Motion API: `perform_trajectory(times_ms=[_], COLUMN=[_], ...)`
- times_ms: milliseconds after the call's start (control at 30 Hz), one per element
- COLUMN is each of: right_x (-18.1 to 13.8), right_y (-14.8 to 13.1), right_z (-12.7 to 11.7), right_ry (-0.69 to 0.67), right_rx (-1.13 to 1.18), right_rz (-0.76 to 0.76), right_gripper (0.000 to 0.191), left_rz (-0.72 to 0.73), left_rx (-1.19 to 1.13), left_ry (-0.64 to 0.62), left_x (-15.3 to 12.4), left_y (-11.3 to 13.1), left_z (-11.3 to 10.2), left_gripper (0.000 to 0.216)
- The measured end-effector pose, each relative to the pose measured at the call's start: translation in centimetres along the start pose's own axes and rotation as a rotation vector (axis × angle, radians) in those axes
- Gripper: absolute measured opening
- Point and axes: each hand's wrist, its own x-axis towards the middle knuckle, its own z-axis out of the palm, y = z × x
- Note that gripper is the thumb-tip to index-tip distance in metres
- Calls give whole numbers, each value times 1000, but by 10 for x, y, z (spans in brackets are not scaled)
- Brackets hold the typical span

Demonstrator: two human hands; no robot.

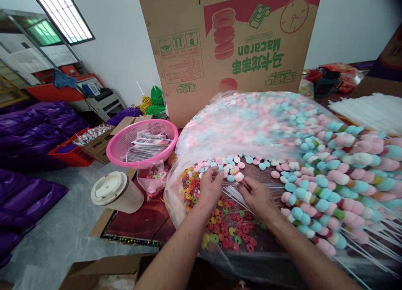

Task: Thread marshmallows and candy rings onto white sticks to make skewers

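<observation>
My left hand (pixel 210 188) is curled among loose pink, blue and white marshmallow pieces (pixel 234 164), its fingertips pinched on one of them. My right hand (pixel 258 198) is closed on a thin white stick (pixel 234 194) with a marshmallow piece at its tip. Coloured ring candies (pixel 232 229) lie scattered under both wrists on the dark table. Several bare white sticks lie between the hands. A heap of finished marshmallow skewers (pixel 333 189) is piled to the right.
A big clear bag of marshmallows (pixel 251 122) bulges behind the hands, before a Macaron carton (pixel 226 42). At left are a pink basket (pixel 141 144) of packets and a lidded paper cup (pixel 117 192). Purple bags (pixel 28 130) cover the floor.
</observation>
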Motion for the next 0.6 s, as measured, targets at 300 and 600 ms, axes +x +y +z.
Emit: perform_trajectory(times_ms=[300,600], right_x=[50,-16], right_y=[4,-8], right_z=[12,-13], right_ry=[-47,-196], right_rx=[202,611], right_rz=[82,181], right_gripper=[4,34], left_rz=[99,-85], left_rx=[264,-481], left_ry=[-9,-91], left_x=[39,-22], left_y=[-11,1], left_z=[-4,-2], left_gripper=[4,24])
